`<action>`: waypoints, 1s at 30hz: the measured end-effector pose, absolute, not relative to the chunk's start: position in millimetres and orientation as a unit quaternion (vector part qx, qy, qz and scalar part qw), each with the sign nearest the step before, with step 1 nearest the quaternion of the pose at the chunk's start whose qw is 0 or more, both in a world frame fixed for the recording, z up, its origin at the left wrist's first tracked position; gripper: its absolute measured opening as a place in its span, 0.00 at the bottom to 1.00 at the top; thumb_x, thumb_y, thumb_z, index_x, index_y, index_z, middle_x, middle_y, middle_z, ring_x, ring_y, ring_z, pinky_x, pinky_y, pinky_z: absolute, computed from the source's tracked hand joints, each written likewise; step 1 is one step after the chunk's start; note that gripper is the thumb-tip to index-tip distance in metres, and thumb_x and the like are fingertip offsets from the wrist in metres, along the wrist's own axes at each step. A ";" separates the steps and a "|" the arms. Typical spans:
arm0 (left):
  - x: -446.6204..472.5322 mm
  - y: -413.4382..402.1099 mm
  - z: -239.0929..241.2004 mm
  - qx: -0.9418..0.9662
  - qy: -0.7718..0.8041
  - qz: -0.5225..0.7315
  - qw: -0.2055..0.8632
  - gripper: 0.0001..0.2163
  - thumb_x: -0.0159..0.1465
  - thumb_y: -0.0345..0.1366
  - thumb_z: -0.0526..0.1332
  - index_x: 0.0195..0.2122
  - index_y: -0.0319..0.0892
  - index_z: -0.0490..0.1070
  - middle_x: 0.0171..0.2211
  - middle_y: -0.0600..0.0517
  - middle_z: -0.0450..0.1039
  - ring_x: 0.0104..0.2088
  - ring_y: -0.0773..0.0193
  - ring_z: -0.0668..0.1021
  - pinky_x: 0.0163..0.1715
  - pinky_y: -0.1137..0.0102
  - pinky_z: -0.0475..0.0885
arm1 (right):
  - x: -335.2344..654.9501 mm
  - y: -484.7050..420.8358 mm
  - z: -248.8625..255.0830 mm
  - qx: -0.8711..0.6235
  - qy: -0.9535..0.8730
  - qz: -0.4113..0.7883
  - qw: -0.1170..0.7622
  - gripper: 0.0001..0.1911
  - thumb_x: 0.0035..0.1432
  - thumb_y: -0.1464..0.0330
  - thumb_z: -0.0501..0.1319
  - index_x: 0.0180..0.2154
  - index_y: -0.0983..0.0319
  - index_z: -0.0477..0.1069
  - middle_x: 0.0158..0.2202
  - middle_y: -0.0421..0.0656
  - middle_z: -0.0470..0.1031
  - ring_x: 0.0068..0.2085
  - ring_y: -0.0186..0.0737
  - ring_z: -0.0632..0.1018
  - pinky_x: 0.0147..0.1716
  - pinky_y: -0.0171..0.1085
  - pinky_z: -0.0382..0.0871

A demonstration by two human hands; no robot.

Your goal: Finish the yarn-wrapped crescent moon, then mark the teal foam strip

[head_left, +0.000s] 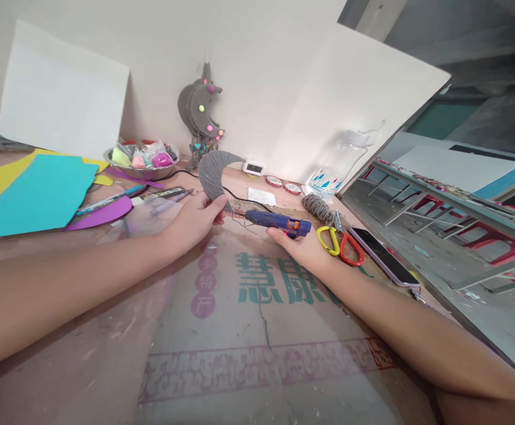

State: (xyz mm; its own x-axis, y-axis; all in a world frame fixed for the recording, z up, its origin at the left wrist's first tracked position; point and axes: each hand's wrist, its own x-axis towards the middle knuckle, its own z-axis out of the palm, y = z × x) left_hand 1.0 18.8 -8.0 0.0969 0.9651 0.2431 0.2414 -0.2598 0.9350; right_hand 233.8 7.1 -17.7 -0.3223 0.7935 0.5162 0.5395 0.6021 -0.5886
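Observation:
My left hand [203, 217] pinches the lower end of a crescent moon wrapped in grey yarn [215, 172], holding it up above the work surface. My right hand [296, 241] grips a blue glue gun [270, 219], its nozzle pointing left and close to the crescent's lower tip. Whether the nozzle touches the yarn I cannot tell. Beneath both hands lies a printed cardboard sheet [231, 330]. A ball of grey yarn [318, 208] sits beyond my right hand, beside scissors with yellow and red handles [350, 251].
A finished-looking moon ornament with pompoms [202, 109] hangs on the wall. A metal bowl of coloured clay packs [140, 168], blue foam sheet [31, 195] and pens [109, 200] lie left. A phone [385, 257], glass jar [339, 162] and small digital clock [254, 168] stand or lie right and behind.

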 end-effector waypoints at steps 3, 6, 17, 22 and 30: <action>0.8 19.0 -8.0 0.634 0.471 0.481 0.382 0.14 0.63 0.43 0.53 0.24 0.42 0.64 0.23 0.54 0.68 0.26 0.65 0.71 0.31 0.70 0.65 | 233.2 6.6 -17.1 -0.418 -0.797 0.161 0.405 0.19 0.57 0.59 0.61 0.49 0.58 0.73 0.47 0.43 0.77 0.49 0.46 0.77 0.54 0.45 0.68; 0.6 19.3 -8.1 0.632 0.466 0.485 0.385 0.14 0.63 0.43 0.54 0.24 0.42 0.65 0.23 0.54 0.69 0.26 0.65 0.71 0.30 0.70 0.65 | 233.0 6.1 -16.7 -0.419 -0.799 0.159 0.402 0.18 0.57 0.59 0.61 0.47 0.57 0.73 0.47 0.42 0.77 0.51 0.46 0.76 0.55 0.46 0.67; 1.1 18.4 -7.0 0.632 0.471 0.479 0.386 0.14 0.64 0.43 0.53 0.24 0.42 0.64 0.23 0.54 0.69 0.27 0.65 0.72 0.31 0.70 0.65 | 233.4 6.4 -17.5 -0.431 -0.793 0.160 0.400 0.20 0.56 0.59 0.61 0.49 0.59 0.72 0.48 0.43 0.76 0.51 0.46 0.75 0.55 0.46 0.67; 0.3 18.4 -6.9 0.639 0.474 0.473 0.378 0.14 0.64 0.43 0.53 0.24 0.42 0.64 0.23 0.53 0.69 0.27 0.65 0.72 0.31 0.70 0.65 | 232.4 6.1 -16.3 -0.428 -0.796 0.151 0.400 0.19 0.57 0.58 0.61 0.48 0.59 0.73 0.48 0.43 0.77 0.50 0.46 0.76 0.54 0.46 0.67; 1.0 18.8 -7.3 0.635 0.481 0.474 0.376 0.14 0.63 0.44 0.53 0.24 0.43 0.65 0.23 0.53 0.69 0.27 0.64 0.72 0.31 0.70 0.66 | 233.6 8.0 -18.7 -0.426 -0.794 0.149 0.407 0.19 0.56 0.59 0.61 0.47 0.58 0.73 0.48 0.43 0.77 0.51 0.47 0.75 0.56 0.47 0.66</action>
